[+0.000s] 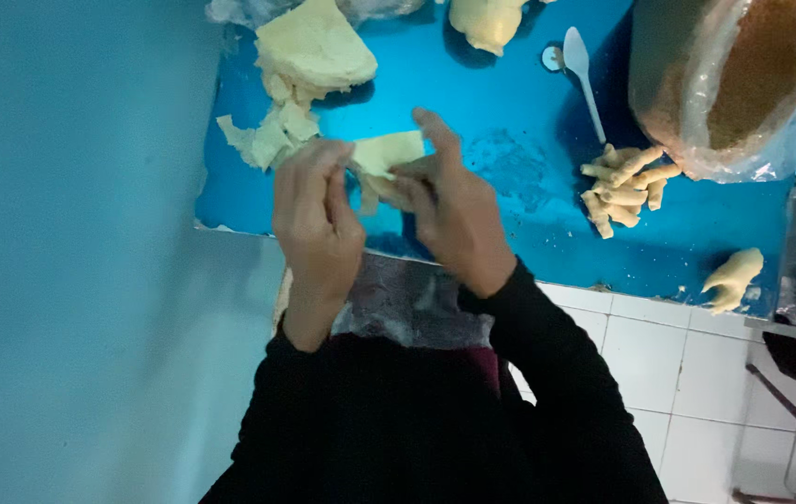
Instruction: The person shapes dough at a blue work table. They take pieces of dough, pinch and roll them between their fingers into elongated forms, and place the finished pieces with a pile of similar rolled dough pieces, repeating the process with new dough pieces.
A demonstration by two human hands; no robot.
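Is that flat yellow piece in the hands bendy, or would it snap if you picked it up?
The flat dough piece probably bends: it is thin, and both the left hand and the right hand support it. It likely tears easily, since ragged scraps lie nearby. The rolled sticks suggest it holds a shape.

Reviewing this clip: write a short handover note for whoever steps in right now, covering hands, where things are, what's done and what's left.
Left hand and right hand: both pinch one thin dough sheet above the blue table.
Dough block and torn pieces lie at the far left.
White spoon lies beside the bag of brown crumbs.
Done: a pile of rolled sticks by the bag.
Left: the held sheet is not yet rolled; plenty of dough remains.
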